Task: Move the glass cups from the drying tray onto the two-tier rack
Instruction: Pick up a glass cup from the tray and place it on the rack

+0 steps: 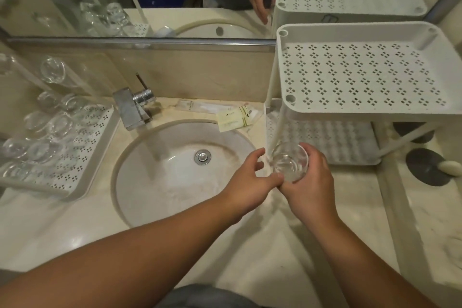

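A clear glass cup (290, 161) sits upright in my right hand (311, 180), just in front of the lower left corner of the white two-tier rack (362, 110). My left hand (250, 182) is beside it with fingers spread, its thumb touching the right hand near the cup's base. The rack's top tier holds nothing; its lower tier (325, 140) is partly hidden under it. At the left, the white perforated drying tray (82, 157) holds several glass cups (40, 127), upside down.
A round sink (175, 170) with a chrome faucet (135, 105) lies between tray and rack. Small paper packets (232, 117) rest behind the sink. A mirror runs along the back wall. Dark round pads (425, 165) and a pale soap sit at the right.
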Demonstrator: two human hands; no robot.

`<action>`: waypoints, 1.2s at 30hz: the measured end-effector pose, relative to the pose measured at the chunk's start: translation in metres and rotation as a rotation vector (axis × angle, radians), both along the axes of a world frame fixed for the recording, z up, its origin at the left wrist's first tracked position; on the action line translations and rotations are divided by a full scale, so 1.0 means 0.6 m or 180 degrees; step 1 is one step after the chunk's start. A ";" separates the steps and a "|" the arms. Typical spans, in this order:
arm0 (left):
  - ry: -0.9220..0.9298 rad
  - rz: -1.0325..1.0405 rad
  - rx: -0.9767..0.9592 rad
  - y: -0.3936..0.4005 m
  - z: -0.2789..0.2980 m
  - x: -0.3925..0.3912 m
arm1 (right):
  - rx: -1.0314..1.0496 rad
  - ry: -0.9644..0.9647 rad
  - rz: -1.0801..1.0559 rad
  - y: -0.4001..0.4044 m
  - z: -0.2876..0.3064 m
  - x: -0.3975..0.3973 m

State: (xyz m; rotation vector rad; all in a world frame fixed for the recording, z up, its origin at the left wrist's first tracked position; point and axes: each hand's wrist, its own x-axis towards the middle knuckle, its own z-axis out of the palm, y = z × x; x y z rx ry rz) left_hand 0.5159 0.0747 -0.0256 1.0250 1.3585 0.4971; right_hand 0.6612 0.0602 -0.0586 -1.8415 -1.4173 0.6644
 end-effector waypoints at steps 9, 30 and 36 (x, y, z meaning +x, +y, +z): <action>0.0613 -0.0234 0.0483 0.056 -0.005 0.001 | 0.0201 0.0185 -0.0404 0.072 -0.035 0.025; 0.1375 -0.0415 0.1376 0.127 -0.018 0.041 | -0.0533 -0.0088 -0.0224 0.143 -0.087 0.033; 0.1421 -0.0580 0.1172 0.123 -0.034 0.043 | -0.0450 -0.0014 -0.0266 0.151 -0.099 0.028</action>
